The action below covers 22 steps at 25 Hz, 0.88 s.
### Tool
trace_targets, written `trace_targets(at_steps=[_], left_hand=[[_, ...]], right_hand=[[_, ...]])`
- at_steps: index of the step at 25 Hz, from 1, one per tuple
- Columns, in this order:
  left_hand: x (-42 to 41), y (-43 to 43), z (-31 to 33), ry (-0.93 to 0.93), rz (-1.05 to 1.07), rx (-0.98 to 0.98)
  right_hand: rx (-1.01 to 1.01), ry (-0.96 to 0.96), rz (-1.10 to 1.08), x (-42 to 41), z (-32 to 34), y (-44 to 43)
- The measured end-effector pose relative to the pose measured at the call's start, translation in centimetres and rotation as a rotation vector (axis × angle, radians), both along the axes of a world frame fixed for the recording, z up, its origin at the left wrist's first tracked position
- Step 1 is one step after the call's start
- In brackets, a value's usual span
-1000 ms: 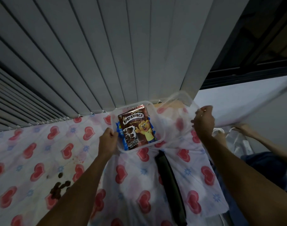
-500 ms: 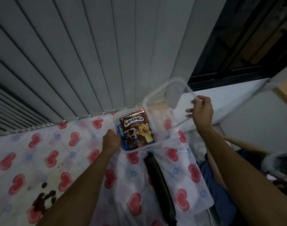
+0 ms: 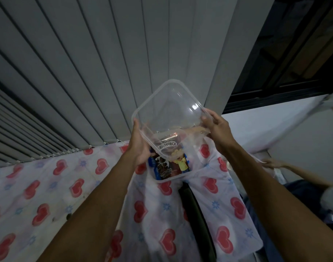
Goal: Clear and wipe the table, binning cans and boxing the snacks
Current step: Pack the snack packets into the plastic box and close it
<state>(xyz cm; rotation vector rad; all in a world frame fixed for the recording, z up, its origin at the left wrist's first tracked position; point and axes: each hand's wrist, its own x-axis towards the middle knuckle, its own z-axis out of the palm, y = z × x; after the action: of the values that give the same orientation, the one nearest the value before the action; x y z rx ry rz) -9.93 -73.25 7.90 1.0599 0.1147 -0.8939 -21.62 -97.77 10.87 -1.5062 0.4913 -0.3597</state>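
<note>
Left hand (image 3: 141, 148) and right hand (image 3: 217, 129) gripped opposite edges of the clear square plastic lid (image 3: 169, 110), tilted above the clear plastic box (image 3: 168, 179) holding a brown cereal packet (image 3: 166, 166) on the heart-print tablecloth (image 3: 52, 188)

So from my end, the lid (image 3: 169, 114) sat tilted right above the container (image 3: 167, 179), with the left hand (image 3: 141, 146) gripping its left edge and the right hand (image 3: 216, 127) its right. The cereal pack (image 3: 166, 167) lay inside the container, which was at the desk's (image 3: 48, 186) right end, blinds (image 3: 105, 63) just behind. Someone else's hand (image 3: 271, 163) was off to the right.
</note>
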Motion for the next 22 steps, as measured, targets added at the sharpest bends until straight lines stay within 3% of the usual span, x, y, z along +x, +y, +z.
trace_targets(at_steps=[4, 7, 11, 14, 16, 18, 20, 22], left_hand=[[-0.3, 1.4, 1.0, 0.024, -0.121, -0.080], [-0.7, 1.6, 1.6, -0.073, -0.190, -0.022], [0.7, 3.1, 1.1, -0.194, -0.353, 0.082], [1.7, 4.5, 0.4, -0.411, -0.424, 0.261], [0.9, 5.0, 0.4, -0.690, -0.468, 0.466], [-0.4, 5.0, -0.4, -0.988, -0.518, 0.551], [-1.0, 5.0, -2.1, -1.045, -0.489, 0.595], [-1.0, 5.3, -3.9, -0.982, -0.443, 0.632]], right_hand=[[-0.433, 0.100, -0.059, 0.5, 0.3, -0.4], [-0.525, 0.135, -0.121, 1.0, 0.2, -0.1], [-0.380, 0.189, 0.029, 1.2, 0.4, -0.2], [0.037, 0.258, 0.106, 1.1, 0.8, -0.2], [0.226, 0.299, 0.133, 1.1, 0.5, -0.2], [0.185, 0.327, 0.179, 1.6, -1.0, -0.2], [0.127, 0.333, 0.156, 2.4, -2.7, 0.1], [0.038, 0.331, 0.127, 3.2, -4.3, 0.5]])
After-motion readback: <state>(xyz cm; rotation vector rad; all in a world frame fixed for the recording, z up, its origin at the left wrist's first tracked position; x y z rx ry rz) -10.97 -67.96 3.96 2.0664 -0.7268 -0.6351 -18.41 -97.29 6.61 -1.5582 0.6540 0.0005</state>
